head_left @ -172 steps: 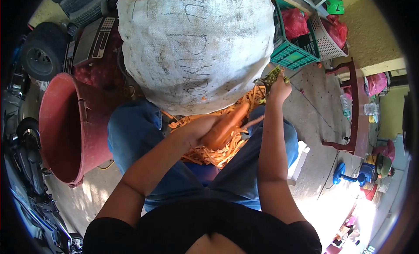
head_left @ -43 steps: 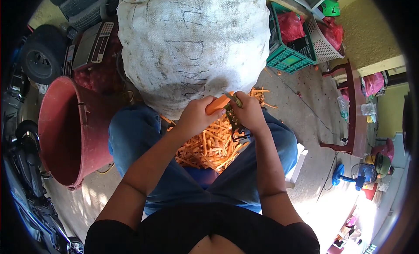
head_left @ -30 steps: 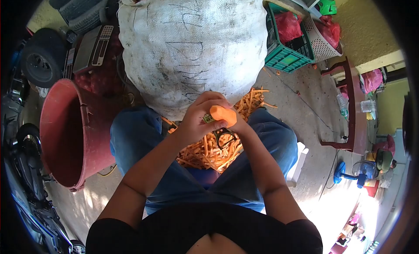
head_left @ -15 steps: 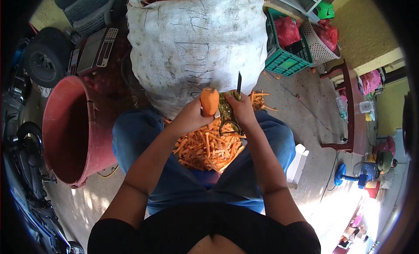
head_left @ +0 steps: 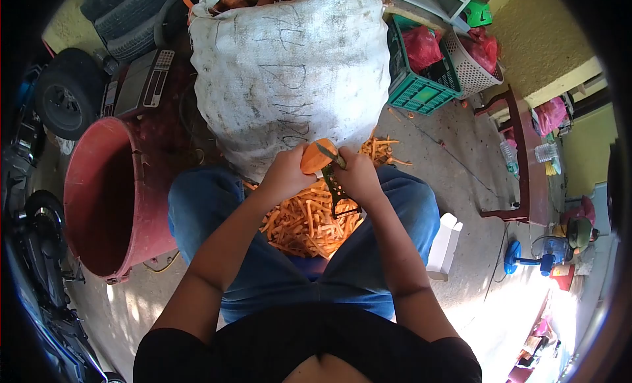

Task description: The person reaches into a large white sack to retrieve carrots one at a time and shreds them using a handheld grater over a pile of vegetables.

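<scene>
My left hand [head_left: 284, 172] is closed around a thick orange carrot [head_left: 316, 159], its broad end turned up toward me. In my right hand [head_left: 359, 176] are two things: a small knife [head_left: 327, 152], its blade lying against the carrot, and a dark green slotted grater [head_left: 341, 202] that hangs below the fingers. Part of both handles is hidden by the hand. Between my knees lies a heap of orange strips [head_left: 306, 221], with more orange strips [head_left: 380, 150] on the floor beside the sack.
A big white woven sack [head_left: 293, 67] stands in front of my knees, orange-brown roots showing at its mouth. To the left is a red tub [head_left: 148, 205]; a green crate [head_left: 424, 93] and a white basket [head_left: 469, 73] stand at the right. A white box [head_left: 446, 248] lies beside my right knee.
The knife has swung from pointing up and away to lying against the carrot. The carrot has tilted toward my right hand. The view has shifted slightly.
</scene>
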The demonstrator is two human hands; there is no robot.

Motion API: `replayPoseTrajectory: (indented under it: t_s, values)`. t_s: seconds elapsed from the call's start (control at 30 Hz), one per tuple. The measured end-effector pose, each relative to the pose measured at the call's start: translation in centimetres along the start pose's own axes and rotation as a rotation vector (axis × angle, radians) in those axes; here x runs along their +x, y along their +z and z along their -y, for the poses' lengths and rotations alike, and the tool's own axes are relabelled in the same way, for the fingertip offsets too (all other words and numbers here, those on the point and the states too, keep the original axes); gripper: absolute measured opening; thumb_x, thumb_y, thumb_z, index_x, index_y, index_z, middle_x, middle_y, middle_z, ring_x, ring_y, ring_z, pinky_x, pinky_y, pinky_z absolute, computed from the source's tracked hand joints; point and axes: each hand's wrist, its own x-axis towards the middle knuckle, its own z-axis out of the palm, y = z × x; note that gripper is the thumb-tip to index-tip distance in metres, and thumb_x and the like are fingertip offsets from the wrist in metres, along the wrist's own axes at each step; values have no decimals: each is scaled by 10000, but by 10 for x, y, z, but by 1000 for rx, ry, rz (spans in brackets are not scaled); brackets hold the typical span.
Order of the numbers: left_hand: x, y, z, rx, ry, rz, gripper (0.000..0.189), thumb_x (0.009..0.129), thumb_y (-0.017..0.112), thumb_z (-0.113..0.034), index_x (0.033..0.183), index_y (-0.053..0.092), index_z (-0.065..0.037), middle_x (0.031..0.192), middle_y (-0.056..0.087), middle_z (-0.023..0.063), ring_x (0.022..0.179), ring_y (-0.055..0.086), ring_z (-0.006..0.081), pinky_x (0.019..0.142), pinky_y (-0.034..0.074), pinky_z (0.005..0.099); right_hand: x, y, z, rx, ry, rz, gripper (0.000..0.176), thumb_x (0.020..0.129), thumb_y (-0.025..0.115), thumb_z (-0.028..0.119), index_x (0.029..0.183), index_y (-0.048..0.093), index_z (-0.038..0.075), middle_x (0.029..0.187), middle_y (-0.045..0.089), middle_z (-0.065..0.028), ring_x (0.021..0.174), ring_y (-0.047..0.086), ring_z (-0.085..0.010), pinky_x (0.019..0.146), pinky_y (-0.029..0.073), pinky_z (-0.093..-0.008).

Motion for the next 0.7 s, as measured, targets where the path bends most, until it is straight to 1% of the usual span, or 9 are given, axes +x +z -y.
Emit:
replayPoseTrajectory:
  t_s: [0.17,0.23,0.3,0.4,0.43,0.5,0.57,0.63,0.7]
  values:
    - [-3,0,-2,-71,102,50,400,561,630,-64,930,487,-2,766,562,144,716,566,250,629,422,300,0,3,-6,8,69,-56,152,707,522,144,718,484,-3,646,526,-213,656,519,-378,577,407,-415]
    - [-19,3,-16,-373,330,321,394,555,656,-67,915,502,-26,759,558,102,694,555,204,630,417,275,6,23,-47,-49,153,-5,172,709,519,165,730,500,-4,660,534,-212,666,527,-367,586,407,-413]
    - [-26,1,-51,-352,401,519,371,557,672,-68,890,511,-44,764,557,62,703,541,153,640,412,260,14,35,-68,-106,251,43,195,712,516,187,741,516,-6,673,542,-211,675,536,-357,596,407,-411]
    - [-25,2,-41,-448,280,382,345,565,671,-57,868,508,-39,769,557,35,722,527,110,653,411,256,18,38,-69,124,211,214,279,708,535,260,775,554,-11,748,556,-212,721,523,-377,650,410,-416]
    - [-23,-4,-34,-422,208,305,340,565,673,-52,862,509,-39,769,556,31,724,523,104,655,411,255,16,43,-69,126,207,212,279,708,535,260,775,554,-11,748,556,-212,721,523,-377,650,410,-416]
    - [-21,-20,-31,-366,261,268,327,574,671,-45,859,512,-39,768,556,34,726,524,106,655,411,251,10,56,-71,65,151,343,278,717,523,265,777,557,-4,771,557,-210,746,526,-364,662,410,-409]
    - [-23,-35,-39,-274,136,110,305,595,658,-47,863,515,-32,762,553,40,719,521,101,652,412,253,4,63,-69,31,146,401,279,717,513,266,787,563,0,783,559,-209,778,528,-352,681,413,-403]
    - [-26,-60,-28,-38,139,11,344,622,656,-114,921,509,-35,785,577,119,745,576,225,656,434,308,3,58,-59,-109,69,526,289,712,509,264,807,566,-3,814,562,-204,802,531,-344,704,414,-401]
    - [-40,-103,-14,412,85,-203,347,631,638,-121,942,506,-42,816,573,145,774,567,282,663,440,343,3,55,-56,-132,63,547,310,709,506,271,839,564,-4,840,561,-201,823,527,-341,727,410,-399]
